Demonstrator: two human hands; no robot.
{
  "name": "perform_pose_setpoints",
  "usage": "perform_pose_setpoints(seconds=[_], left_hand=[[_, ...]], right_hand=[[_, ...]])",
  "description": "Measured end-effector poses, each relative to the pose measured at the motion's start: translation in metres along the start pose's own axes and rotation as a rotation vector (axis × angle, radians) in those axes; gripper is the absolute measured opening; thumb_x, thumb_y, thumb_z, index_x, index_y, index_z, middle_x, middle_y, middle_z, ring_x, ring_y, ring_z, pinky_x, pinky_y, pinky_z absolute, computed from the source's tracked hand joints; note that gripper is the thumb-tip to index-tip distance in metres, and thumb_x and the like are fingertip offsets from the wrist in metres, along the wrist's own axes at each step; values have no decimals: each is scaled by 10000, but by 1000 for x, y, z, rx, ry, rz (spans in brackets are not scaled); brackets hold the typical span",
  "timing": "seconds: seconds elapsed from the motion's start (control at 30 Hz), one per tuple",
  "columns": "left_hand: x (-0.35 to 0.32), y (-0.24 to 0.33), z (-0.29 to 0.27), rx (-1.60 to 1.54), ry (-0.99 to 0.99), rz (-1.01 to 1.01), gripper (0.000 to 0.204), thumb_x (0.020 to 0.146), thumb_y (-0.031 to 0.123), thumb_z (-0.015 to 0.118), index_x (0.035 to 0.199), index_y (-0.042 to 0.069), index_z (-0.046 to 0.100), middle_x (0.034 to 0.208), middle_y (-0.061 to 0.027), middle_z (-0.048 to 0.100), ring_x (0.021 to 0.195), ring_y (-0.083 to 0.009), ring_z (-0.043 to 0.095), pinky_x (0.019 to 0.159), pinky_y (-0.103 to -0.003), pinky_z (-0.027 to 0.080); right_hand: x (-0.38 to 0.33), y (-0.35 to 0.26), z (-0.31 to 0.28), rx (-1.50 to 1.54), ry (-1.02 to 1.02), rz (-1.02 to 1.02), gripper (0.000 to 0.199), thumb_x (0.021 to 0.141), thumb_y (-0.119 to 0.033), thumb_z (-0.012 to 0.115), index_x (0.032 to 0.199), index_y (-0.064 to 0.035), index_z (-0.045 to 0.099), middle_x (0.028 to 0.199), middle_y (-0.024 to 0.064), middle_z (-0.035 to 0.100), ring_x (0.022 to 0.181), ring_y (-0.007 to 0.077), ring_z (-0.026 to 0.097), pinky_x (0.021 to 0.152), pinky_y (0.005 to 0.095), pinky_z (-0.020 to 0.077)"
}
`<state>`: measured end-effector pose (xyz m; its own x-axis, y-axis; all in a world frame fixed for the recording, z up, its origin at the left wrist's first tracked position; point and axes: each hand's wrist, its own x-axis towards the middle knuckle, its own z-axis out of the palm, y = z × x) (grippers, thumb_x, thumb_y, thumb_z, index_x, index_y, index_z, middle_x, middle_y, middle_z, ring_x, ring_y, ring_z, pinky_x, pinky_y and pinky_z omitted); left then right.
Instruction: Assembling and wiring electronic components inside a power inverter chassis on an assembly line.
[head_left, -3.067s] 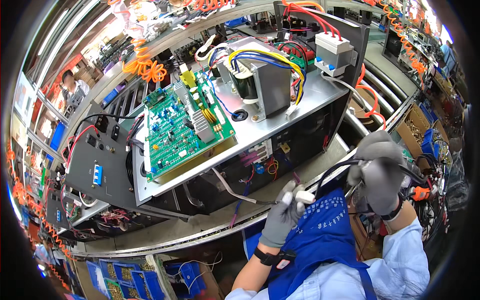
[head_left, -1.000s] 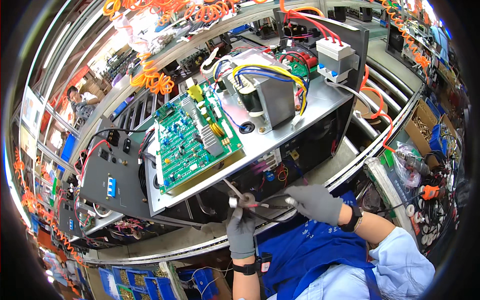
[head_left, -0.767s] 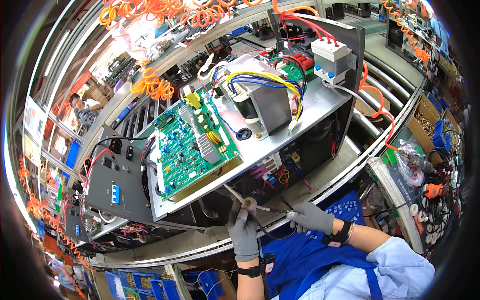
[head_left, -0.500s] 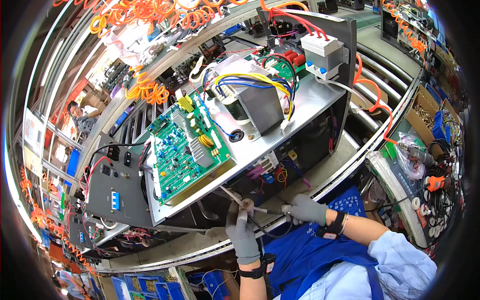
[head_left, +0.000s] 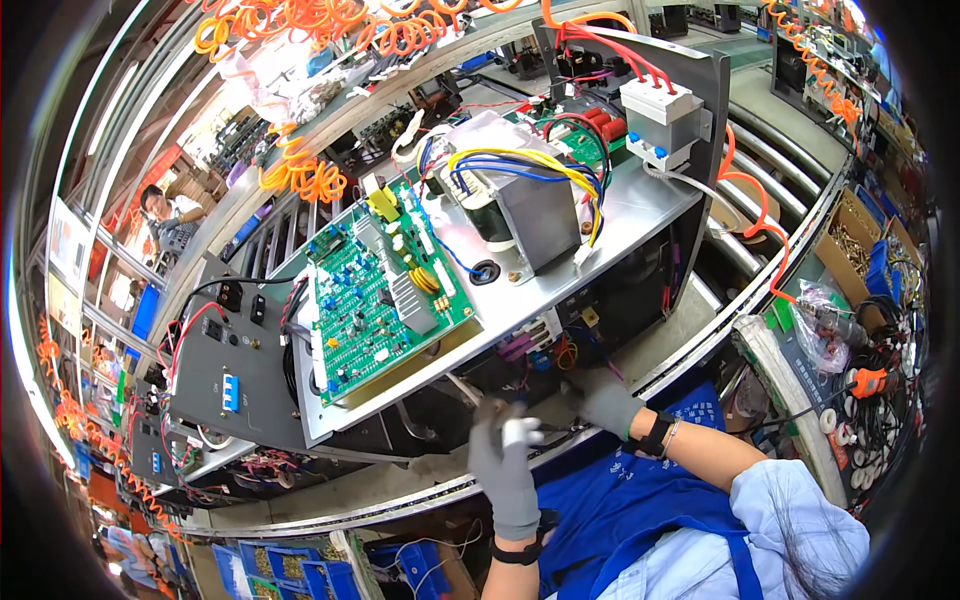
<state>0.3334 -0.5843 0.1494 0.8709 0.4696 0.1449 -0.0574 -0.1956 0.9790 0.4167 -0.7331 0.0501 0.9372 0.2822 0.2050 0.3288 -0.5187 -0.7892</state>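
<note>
1. hands: two, both gloved in grey. left hand (head_left: 505,465) is raised in front of one open machine (head_left: 530,297); one small white piece (head_left: 521,432) shows at its fingers. cannot tell whether it is gripped.
2. right hand (head_left: 607,402) is near the machine's dark lower side; its fingers are blurred, so cannot tell how wide they stand or what they hold.
3. one pale cable (head_left: 463,391) hangs below the plate edge, near the left fingers.
4. on the machine's plate: one green circuit board (head_left: 360,318), one grey-sided transformer (head_left: 545,225).
5. one white-grey breaker (head_left: 657,125): three red wires, two blue tabs.
6. wristbands: two, one per wrist.
</note>
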Motion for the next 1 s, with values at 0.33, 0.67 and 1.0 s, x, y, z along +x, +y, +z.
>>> perform_pose_setpoints(seconds=[0.33,0.67,1.0], left_hand=[[21,-37,53,-1885,-402,-683,229,919,78,552,1138,15,560,1091,-93,624,840,-139,581,705,-265,477],[16,-32,67,-1986,-262,-675,240,916,99,562,1132,-6,552,1013,-99,627,801,-139,579,660,-252,485],[6,-23,63,-1468,-140,-594,231,973,112,514,1197,72,558,885,-45,582,719,-108,557,564,-214,465]], right_hand=[[9,14,2,-84,39,76,281,881,-217,529,1073,-41,634,811,230,646,762,416,625,672,486,488],[5,8,-17,-104,91,-5,252,866,-176,534,1077,-92,643,774,217,639,725,405,622,636,506,485],[-14,-8,-39,-282,147,-110,272,884,-212,566,1141,-144,628,802,152,663,677,345,639,574,466,506]])
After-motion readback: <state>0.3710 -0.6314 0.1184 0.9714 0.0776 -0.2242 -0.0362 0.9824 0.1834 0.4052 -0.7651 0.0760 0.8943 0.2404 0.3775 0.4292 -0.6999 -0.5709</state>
